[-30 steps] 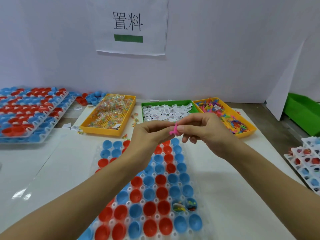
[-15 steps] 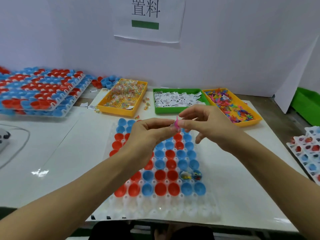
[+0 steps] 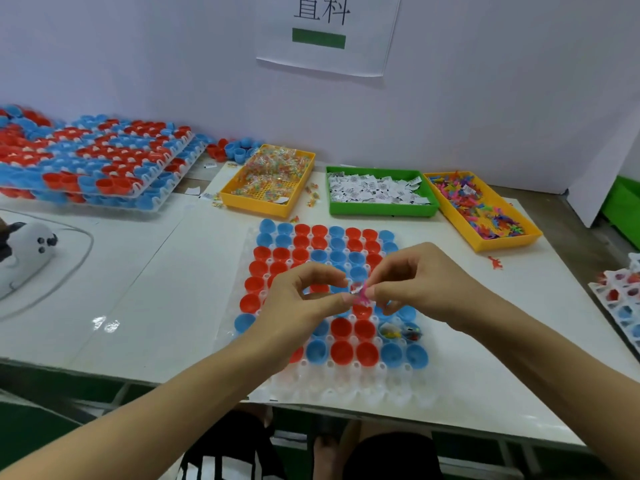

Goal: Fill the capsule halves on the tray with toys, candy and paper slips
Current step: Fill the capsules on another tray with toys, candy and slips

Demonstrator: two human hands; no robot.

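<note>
A clear tray [image 3: 349, 393] of red and blue capsule halves lies in front of me. Two halves [image 3: 400, 331] near its lower right hold small items. My left hand [image 3: 301, 299] and my right hand [image 3: 419, 284] meet above the tray's middle. Between their fingertips both pinch a small pink toy [image 3: 362, 294] along with a bit of something white. Behind the tray stand a yellow bin of wrapped candy [image 3: 268, 178], a green bin of paper slips [image 3: 377, 192] and a yellow bin of coloured toys [image 3: 481, 209].
Stacked trays of red and blue capsule halves [image 3: 86, 161] fill the far left, with loose halves [image 3: 235, 148] beside them. A grey device with a cable [image 3: 24, 251] sits at the left. Another filled tray [image 3: 620, 299] and a green crate [image 3: 623, 206] are at the right. A stray red toy [image 3: 496, 262] lies on the table.
Both hands, still pinching the pink toy, have come nearer to me and lower over the tray. The camera has tilted down, showing the table's front edge.
</note>
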